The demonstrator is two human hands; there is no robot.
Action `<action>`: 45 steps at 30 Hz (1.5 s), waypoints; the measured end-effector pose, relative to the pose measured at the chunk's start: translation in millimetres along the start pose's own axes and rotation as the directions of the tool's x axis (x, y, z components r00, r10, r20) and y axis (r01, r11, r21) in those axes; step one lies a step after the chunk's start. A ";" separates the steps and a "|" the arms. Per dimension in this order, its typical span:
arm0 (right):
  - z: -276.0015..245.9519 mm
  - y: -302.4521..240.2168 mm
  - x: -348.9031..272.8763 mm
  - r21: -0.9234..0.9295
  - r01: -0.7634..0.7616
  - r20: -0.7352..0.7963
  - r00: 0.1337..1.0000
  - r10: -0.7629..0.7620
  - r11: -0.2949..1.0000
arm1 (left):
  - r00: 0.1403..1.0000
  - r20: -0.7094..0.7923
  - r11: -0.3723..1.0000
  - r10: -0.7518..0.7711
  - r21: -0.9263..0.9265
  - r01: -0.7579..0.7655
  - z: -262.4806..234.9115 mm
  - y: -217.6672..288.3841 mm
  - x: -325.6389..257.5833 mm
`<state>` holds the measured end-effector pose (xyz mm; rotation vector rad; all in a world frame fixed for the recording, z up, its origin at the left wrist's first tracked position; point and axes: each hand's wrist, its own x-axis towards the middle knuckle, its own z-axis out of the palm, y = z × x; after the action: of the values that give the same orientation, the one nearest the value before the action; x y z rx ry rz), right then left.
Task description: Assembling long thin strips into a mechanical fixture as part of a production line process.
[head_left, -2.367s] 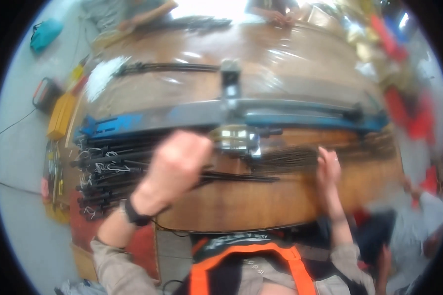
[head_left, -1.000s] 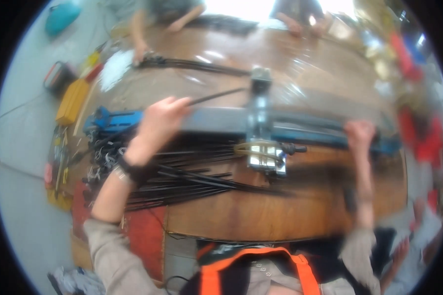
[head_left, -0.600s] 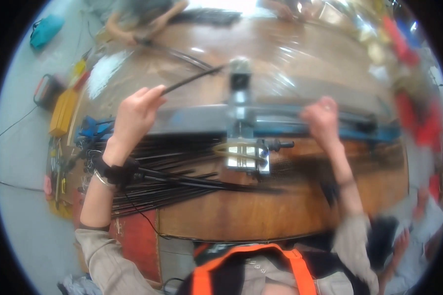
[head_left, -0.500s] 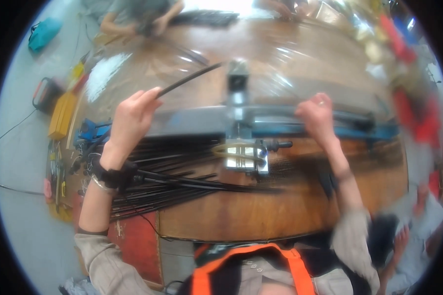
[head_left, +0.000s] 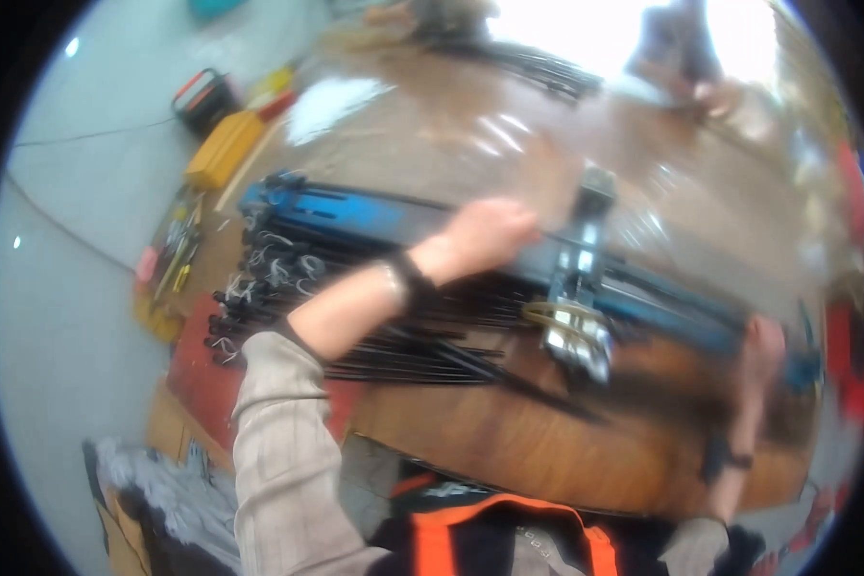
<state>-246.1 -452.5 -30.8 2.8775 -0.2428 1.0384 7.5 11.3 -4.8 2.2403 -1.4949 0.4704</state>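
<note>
My left hand (head_left: pixel 494 230) is closed over the long blue-and-grey rail, left of the upright metal clamp device (head_left: pixel 578 278). A thin black rod (head_left: pixel 559 238) runs from its fingers toward that device; much of the rod is hidden or blurred. At the right end of the rail (head_left: pixel 365 211) is my right hand (head_left: pixel 763 346), its fingers smeared by motion, so I cannot tell whether it grips anything. A bundle of black rods (head_left: pixel 422 355) lies on the near side of the rail, with white ties at the left ends.
The brown wooden table (head_left: pixel 490 432) has a red panel (head_left: pixel 197 355) at its near left. A yellow box (head_left: pixel 226 149) and hand tools (head_left: pixel 178 240) line the left edge. Across the table, blurred people sit near more black rods (head_left: pixel 518 62).
My left hand has moved right, bringing the rod down from its raised slant toward the device. My right hand has gone right and nearer, to the rail's end. The whole view has turned.
</note>
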 end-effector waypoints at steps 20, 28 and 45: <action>-3.5 -85.8 4.5 0.028 0.127 -0.079 0.989 -0.124 0.992 | 0.992 0.040 0.988 -0.121 -0.090 0.124 10.0 1.4 -3.9; -9.4 -156.6 -31.0 0.301 0.168 -0.048 0.986 -0.161 0.939 | 0.953 0.142 0.963 -0.269 0.028 0.267 1.4 16.5 9.1; 17.1 -182.9 -21.1 0.743 -0.129 0.197 0.980 -0.030 0.657 | 0.995 -0.086 0.982 0.056 0.184 -0.039 26.2 6.7 5.2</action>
<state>-219.8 -271.8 -60.2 3.7550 0.1633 1.0485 4.6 -8.3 -23.9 2.2894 -1.5163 0.7407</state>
